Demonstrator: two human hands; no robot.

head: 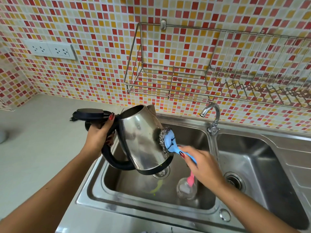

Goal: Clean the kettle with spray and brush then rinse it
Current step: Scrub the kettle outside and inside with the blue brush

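The left hand had its fingers curled tight around the black handle of the shiny kettle, tipping it over the left bowl of the sink. The right hand squeezed the blue brush, and its wire scrubber touched the kettle's side. A spray bottle lay in that bowl.

The kettle hangs above the left basin; the spray bottle lies in it; the tap stands behind.
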